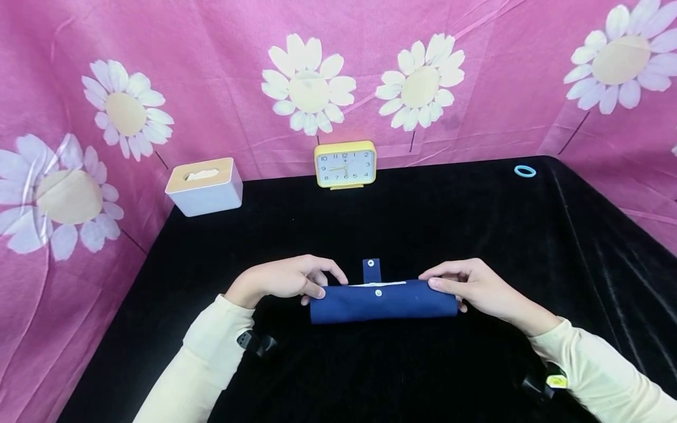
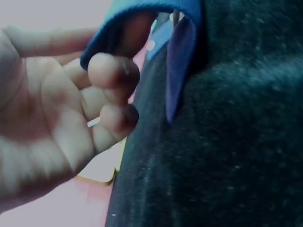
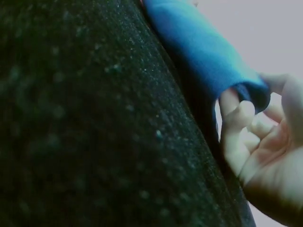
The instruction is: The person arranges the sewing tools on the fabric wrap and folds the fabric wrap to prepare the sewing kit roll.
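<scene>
A navy blue fabric roll [image 1: 383, 309] lies across the black cloth in the head view, with a metal snap on its front. Behind it a short strap [image 1: 372, 271] with a second snap sticks up, and a thin white strip [image 1: 388, 284] shows along the upper edge. My left hand [image 1: 290, 277] pinches the roll's left end, thumb in front. At the other end my right hand [image 1: 473, 286] grips it likewise. In the left wrist view, fingertips [image 2: 113, 71] reach under the curved fabric edge. The right wrist view shows fingers [image 3: 232, 106] inside the roll's open end.
A yellow clock [image 1: 345, 164] stands at the back of the black-covered table [image 1: 433, 217]. To its left is a tissue box [image 1: 206, 191] with a wooden top; a light blue ring [image 1: 525, 171] lies at the back right. Pink flowered cloth [image 1: 227, 106] hangs behind.
</scene>
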A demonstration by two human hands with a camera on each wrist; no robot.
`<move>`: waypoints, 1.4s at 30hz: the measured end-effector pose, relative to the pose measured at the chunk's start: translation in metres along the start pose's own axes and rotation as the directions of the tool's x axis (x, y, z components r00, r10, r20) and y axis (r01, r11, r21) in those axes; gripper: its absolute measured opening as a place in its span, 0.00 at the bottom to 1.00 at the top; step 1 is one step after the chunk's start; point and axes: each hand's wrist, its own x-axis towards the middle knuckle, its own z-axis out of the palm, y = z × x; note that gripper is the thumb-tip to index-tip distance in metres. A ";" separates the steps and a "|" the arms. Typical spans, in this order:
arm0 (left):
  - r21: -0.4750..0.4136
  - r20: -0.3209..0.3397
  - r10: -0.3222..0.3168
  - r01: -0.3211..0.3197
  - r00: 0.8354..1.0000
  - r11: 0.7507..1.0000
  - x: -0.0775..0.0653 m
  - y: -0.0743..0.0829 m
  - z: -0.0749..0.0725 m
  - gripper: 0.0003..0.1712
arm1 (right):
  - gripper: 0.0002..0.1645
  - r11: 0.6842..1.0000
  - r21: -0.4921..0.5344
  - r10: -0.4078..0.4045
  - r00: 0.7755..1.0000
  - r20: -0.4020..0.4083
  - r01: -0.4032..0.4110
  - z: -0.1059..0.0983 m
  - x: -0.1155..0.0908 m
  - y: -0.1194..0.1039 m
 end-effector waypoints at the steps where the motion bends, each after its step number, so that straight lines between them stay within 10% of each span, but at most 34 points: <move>1: -0.003 -0.009 -0.011 0.011 1.000 1.000 0.001 -0.001 0.000 0.24 | 0.12 1.000 -0.002 0.014 1.000 -0.004 -0.014 0.000 0.001 0.001; 23: -0.078 -0.168 -0.293 0.284 0.941 0.956 0.020 -0.005 0.012 0.31 | 0.11 0.977 -0.198 0.068 0.997 -0.047 -0.076 0.006 0.005 0.005; 32: 0.028 -0.237 -0.368 0.384 0.899 0.923 0.025 0.002 0.018 0.17 | 0.09 0.968 -0.238 0.052 0.993 -0.106 -0.076 0.009 0.005 0.001; 42: -0.043 -0.184 -0.310 0.308 0.933 0.950 0.017 -0.009 0.013 0.14 | 0.10 0.973 -0.227 0.020 0.993 -0.113 -0.046 0.011 0.006 0.005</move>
